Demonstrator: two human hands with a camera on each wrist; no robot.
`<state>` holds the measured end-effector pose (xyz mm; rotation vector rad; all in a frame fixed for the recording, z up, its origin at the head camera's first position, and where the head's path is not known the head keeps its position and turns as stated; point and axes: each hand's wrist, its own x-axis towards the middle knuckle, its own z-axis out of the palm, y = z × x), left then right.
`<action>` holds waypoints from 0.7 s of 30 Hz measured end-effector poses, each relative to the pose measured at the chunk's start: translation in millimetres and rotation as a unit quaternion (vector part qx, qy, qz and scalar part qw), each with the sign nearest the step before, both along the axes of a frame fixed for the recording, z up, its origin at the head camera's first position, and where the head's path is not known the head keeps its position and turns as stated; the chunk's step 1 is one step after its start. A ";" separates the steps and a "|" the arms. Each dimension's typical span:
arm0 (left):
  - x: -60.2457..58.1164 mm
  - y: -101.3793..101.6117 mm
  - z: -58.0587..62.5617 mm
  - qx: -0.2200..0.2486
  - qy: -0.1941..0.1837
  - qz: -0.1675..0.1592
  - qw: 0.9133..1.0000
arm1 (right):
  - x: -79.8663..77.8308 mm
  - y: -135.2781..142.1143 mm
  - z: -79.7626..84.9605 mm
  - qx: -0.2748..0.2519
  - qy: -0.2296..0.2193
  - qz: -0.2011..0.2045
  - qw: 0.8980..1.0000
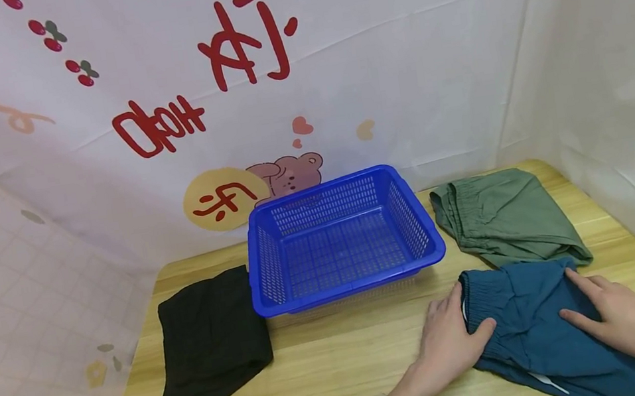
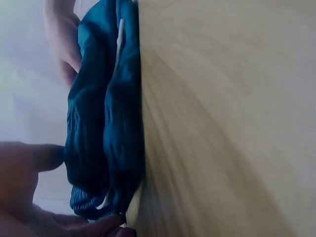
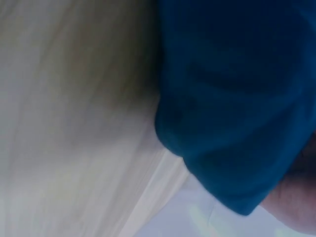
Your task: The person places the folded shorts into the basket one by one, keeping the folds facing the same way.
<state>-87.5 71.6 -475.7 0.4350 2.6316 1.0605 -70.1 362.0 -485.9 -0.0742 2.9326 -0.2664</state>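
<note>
Folded blue pants [image 1: 541, 322], with a gathered elastic waistband and a white drawstring, lie at the right front of the table. My left hand [image 1: 446, 335] holds them at the waistband, thumb on top and fingers along the left edge. In the left wrist view, the thumb [image 2: 49, 157] presses the upper layer while the other fingers lie low by the table. My right hand [image 1: 625, 318] rests on the pants farther right, its index finger near the far edge and its thumb spread on the cloth. Blue cloth [image 3: 237, 98] fills much of the right wrist view.
A blue plastic basket [image 1: 350, 290] with mesh sides stands at the back middle, nothing in it. Folded green pants [image 1: 506, 213] lie behind the blue ones. A folded black garment [image 1: 213, 342] is on the left. Patterned white sheets [image 1: 428, 76] hang around the wooden table [image 1: 339, 362].
</note>
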 end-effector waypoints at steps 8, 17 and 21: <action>-7.1 -2.5 -0.8 0.128 -0.082 0.075 0.986 | 0.5 -11.0 0.1 -0.006 0.022 0.018 1.000; -10.7 -5.7 1.8 0.073 -0.038 0.050 0.995 | 0.8 -25.2 -1.4 -0.009 0.047 0.044 0.998; -7.6 -6.9 3.9 0.058 -0.049 0.046 0.996 | 1.4 -30.8 -2.4 -0.007 0.048 0.049 0.998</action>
